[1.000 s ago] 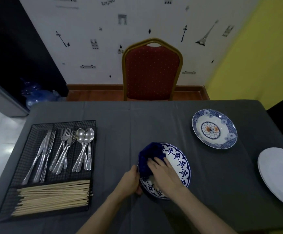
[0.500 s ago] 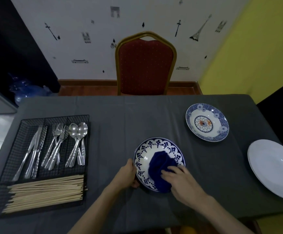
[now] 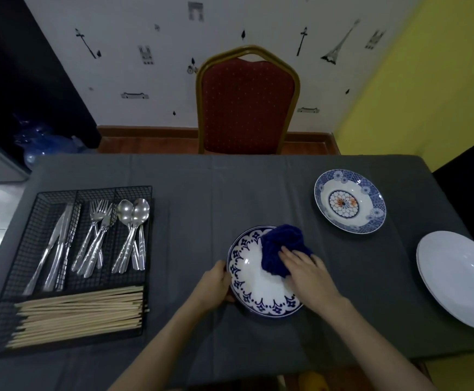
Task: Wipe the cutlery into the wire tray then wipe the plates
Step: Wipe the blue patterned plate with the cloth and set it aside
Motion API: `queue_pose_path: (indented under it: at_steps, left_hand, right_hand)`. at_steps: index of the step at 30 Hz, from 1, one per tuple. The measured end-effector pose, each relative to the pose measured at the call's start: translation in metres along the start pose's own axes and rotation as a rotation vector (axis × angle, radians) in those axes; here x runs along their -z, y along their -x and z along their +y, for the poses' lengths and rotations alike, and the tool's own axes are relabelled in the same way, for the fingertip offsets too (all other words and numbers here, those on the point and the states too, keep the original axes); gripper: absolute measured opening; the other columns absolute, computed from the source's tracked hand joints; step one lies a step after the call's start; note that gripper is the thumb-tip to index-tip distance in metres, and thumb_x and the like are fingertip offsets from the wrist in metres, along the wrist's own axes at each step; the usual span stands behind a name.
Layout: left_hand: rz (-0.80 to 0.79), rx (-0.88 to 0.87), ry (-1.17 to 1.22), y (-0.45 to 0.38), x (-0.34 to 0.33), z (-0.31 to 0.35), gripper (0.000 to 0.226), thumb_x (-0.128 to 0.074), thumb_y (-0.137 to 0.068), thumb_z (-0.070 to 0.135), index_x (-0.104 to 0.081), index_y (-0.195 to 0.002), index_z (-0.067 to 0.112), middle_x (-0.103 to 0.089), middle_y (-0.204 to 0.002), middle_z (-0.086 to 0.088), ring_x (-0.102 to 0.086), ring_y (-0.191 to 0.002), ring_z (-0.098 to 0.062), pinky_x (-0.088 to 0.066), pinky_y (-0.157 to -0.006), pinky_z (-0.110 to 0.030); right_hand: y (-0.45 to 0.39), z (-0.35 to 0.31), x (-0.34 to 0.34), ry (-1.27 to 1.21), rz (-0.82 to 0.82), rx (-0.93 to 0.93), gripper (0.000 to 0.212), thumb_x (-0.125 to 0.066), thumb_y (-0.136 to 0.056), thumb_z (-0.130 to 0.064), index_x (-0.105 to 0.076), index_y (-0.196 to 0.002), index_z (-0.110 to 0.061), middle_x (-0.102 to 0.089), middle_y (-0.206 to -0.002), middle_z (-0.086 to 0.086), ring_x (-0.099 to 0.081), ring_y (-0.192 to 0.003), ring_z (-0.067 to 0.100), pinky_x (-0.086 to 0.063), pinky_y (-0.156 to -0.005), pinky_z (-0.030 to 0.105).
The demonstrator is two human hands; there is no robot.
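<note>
A blue-and-white patterned plate [image 3: 254, 289] lies on the grey tablecloth in front of me. My left hand [image 3: 216, 283] grips its left rim. My right hand [image 3: 305, 270] presses a bunched dark blue cloth [image 3: 282, 246] onto the plate's upper right part. The black wire tray [image 3: 21, 249] at the left holds knives [image 3: 60, 241], forks [image 3: 96, 235], spoons [image 3: 132, 230] and several wooden chopsticks [image 3: 80, 311].
A blue floral plate with an orange centre [image 3: 350, 200] sits at the back right. A plain white plate [image 3: 464, 277] lies at the table's right edge. A red chair [image 3: 247, 103] stands behind the table's far edge.
The cloth under my right hand has swept from the plate's upper left, through its lower middle, to its upper right. My left hand keeps its hold on the rim.
</note>
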State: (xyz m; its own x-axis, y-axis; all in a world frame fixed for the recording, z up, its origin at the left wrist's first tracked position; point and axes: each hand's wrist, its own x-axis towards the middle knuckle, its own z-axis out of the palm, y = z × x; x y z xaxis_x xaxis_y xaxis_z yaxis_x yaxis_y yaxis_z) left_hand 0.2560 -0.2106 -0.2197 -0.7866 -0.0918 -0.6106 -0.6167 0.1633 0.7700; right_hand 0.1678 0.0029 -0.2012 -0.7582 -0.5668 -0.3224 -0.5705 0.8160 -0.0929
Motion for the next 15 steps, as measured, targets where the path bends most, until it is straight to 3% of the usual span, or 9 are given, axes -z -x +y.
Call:
queue_pose_path:
  at_steps: [4, 7, 12, 15]
  left_hand:
    - [-0.026, -0.027, 0.005, -0.001, 0.002, 0.006, 0.019, -0.041, -0.101, 0.021, -0.042, -0.117, 0.011, -0.063, -0.107, -0.01, -0.071, -0.082, -0.024, -0.062, -0.065, -0.035]
    - [-0.006, -0.058, 0.043, 0.002, -0.001, 0.004, 0.027, -0.04, -0.102, 0.023, -0.038, -0.129, 0.02, -0.061, -0.109, -0.006, -0.069, -0.082, -0.017, -0.061, -0.062, -0.032]
    - [-0.027, -0.029, 0.134, 0.001, -0.001, -0.001, 0.033, -0.037, -0.103, 0.019, -0.039, -0.136, 0.025, -0.06, -0.121, -0.009, -0.069, -0.095, -0.025, -0.062, -0.071, -0.047]
    - [-0.051, -0.009, 0.145, 0.002, -0.001, 0.001, 0.036, -0.035, -0.104, 0.017, -0.036, -0.138, 0.028, -0.062, -0.12, -0.012, -0.07, -0.093, -0.026, -0.062, -0.07, -0.042]
  right_hand:
    - [0.041, 0.003, -0.002, 0.017, 0.021, 0.048, 0.052, -0.045, -0.091, -0.04, -0.038, -0.141, -0.024, -0.04, -0.146, -0.006, -0.036, -0.132, 0.01, -0.015, -0.111, 0.032]
    - [0.052, -0.013, -0.016, -0.037, -0.004, 0.152, 0.055, -0.047, -0.092, -0.04, -0.035, -0.143, -0.024, -0.036, -0.148, -0.005, -0.039, -0.13, 0.012, -0.024, -0.108, 0.03]
    - [0.032, -0.05, -0.034, -0.064, 0.028, 0.214, 0.06, -0.06, -0.084, -0.025, -0.041, -0.14, -0.012, -0.042, -0.145, 0.004, -0.044, -0.128, 0.022, -0.042, -0.102, 0.037]
    - [0.001, -0.059, -0.029, -0.081, 0.065, 0.157, 0.065, -0.058, -0.084, -0.016, -0.033, -0.143, -0.008, -0.033, -0.15, 0.008, -0.034, -0.134, 0.026, -0.035, -0.107, 0.04]
